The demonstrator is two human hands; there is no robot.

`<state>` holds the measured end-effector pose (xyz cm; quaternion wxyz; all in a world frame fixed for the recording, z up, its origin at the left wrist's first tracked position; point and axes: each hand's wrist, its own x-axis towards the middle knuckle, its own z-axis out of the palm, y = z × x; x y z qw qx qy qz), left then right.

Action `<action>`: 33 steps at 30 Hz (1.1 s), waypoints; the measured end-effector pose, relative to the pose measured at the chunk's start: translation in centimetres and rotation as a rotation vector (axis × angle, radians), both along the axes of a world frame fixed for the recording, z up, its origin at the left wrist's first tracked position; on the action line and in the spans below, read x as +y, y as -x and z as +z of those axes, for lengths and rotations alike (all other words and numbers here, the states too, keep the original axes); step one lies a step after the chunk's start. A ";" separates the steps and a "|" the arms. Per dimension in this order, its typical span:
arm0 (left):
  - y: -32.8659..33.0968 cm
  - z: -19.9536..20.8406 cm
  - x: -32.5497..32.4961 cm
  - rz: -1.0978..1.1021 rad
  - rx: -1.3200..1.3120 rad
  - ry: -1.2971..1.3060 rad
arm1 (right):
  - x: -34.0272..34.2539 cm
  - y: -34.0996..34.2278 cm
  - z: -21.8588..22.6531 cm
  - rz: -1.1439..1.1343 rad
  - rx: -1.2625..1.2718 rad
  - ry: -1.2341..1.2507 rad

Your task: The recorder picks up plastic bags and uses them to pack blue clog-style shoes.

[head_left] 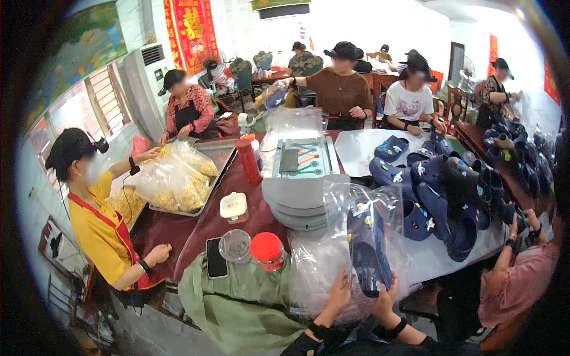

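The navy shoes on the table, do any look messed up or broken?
The heap of navy clogs, beyond and right of the person's right hand, looks untidy: they lie tilted at different angles, leaning on each other instead of in rows. I can't make out any damage.

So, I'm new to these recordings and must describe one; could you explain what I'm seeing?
No robot here: this single wide fisheye picture comes from a camera on a person's head, looking down, so straight edges bend. At the bottom, that person's bare right hand holds at least one navy clog near its heel, and the left hand is beside it. The clog's toe shows through a clear bag. On the table, more clogs lie to the right, a grey stack sits in the middle, and a metal tray holds bags of yellow pieces at left.
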<state>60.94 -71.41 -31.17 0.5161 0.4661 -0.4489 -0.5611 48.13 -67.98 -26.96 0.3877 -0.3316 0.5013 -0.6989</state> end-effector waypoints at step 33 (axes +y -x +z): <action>-0.1 5.8 2.7 -0.056 -0.625 0.204 | 1.0 3.3 0.8 0.396 0.492 -0.336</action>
